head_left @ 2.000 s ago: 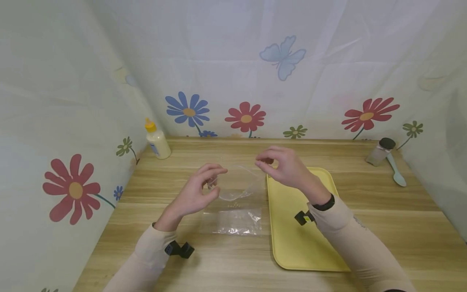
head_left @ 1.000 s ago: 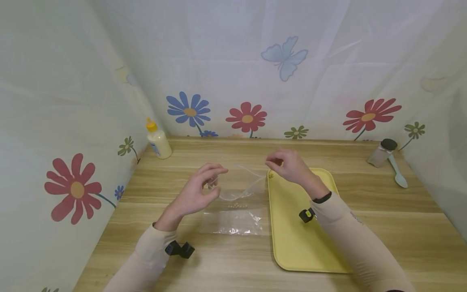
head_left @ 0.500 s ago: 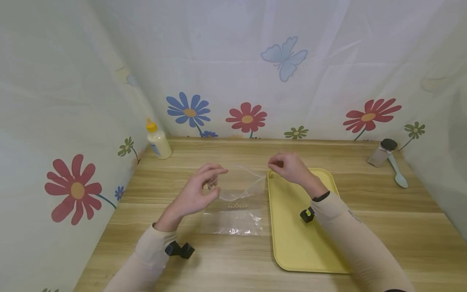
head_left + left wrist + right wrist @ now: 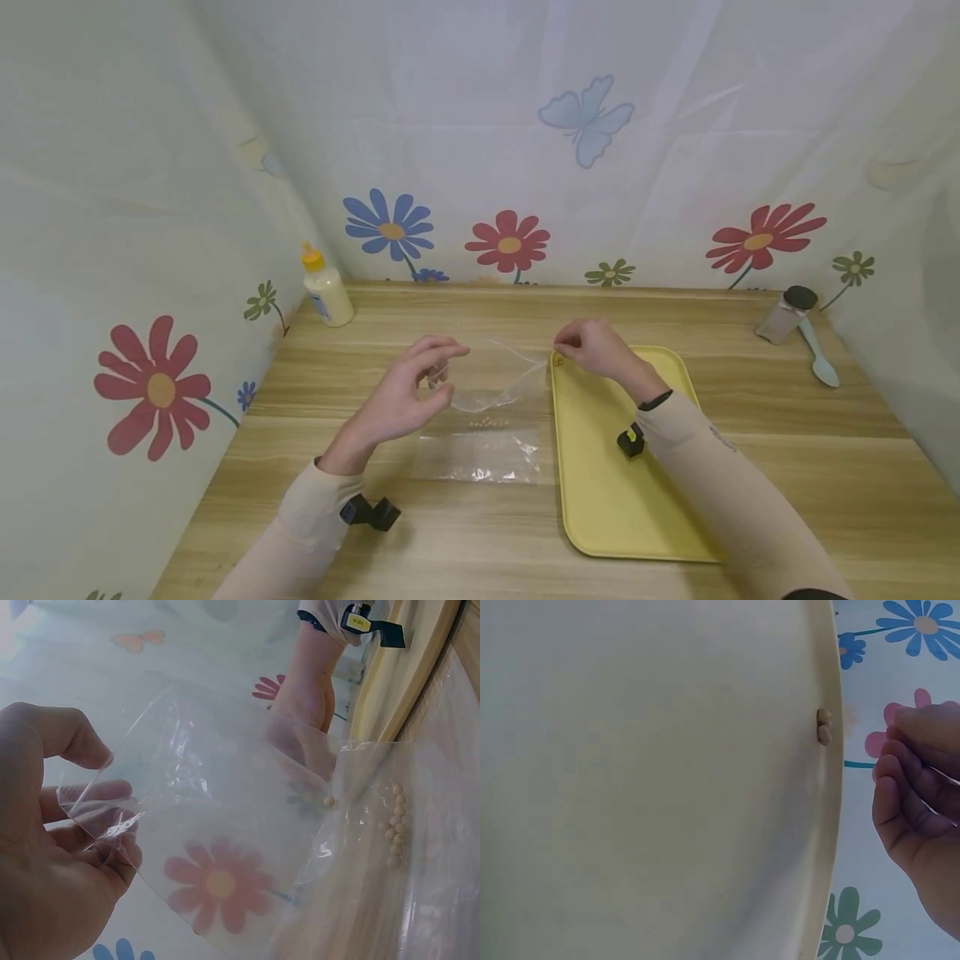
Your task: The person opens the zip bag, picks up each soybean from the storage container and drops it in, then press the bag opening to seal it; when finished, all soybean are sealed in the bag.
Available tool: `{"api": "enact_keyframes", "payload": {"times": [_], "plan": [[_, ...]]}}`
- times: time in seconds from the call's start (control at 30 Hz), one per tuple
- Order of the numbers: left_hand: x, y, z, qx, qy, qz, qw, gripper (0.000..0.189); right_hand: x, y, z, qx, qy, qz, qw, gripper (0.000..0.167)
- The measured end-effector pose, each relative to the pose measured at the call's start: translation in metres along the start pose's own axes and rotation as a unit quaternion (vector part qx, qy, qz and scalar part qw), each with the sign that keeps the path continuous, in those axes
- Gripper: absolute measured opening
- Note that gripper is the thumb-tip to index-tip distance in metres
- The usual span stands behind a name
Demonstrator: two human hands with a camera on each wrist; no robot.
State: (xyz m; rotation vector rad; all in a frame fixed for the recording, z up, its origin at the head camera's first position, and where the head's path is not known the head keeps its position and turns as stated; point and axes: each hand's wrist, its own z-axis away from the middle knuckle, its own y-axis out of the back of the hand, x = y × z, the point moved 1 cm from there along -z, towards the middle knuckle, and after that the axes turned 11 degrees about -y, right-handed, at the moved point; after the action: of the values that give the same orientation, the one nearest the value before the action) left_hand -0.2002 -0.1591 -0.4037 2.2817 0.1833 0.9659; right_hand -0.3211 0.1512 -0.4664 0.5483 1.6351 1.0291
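Bag sits in the curled left hand, beads low inside. Right of that grip, the right hand bunches fingertips by loose beads on the tray; whether it pinches one, I cannot tell. Slack left fingers could let the bag slump shut.

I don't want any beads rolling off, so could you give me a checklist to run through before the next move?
1. Bag mouth open: ok, its rim forms a loop.
2. Left hand holding the bag: ok, its fingers are at the rim.
3. Loose beads within the tray: ok, at least two sit in its far left corner.
4. Right hand on those beads: not ok, it is close but apart from them in the right wrist view.
5. Bead between the right fingertips: cannot tell.
6. Bottle, jar and spoon clear of both hands: ok.
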Motion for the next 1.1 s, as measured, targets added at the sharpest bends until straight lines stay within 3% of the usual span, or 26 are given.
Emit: {"api": "enact_keyframes", "payload": {"times": [0.4,1.1], "plan": [[-0.0016,-0.0007,0.0002,-0.002,0.002,0.004,1.0000,0.050,0.0044,-0.0040,-0.0034,-0.028,-0.029,0.034,0.9986,0.013],[-0.0017,-0.0006,0.0002,-0.003,0.006,0.004,1.0000,0.050,0.0068,-0.0062,-0.0051,-0.048,0.018,0.093,0.9943,0.011]]}}
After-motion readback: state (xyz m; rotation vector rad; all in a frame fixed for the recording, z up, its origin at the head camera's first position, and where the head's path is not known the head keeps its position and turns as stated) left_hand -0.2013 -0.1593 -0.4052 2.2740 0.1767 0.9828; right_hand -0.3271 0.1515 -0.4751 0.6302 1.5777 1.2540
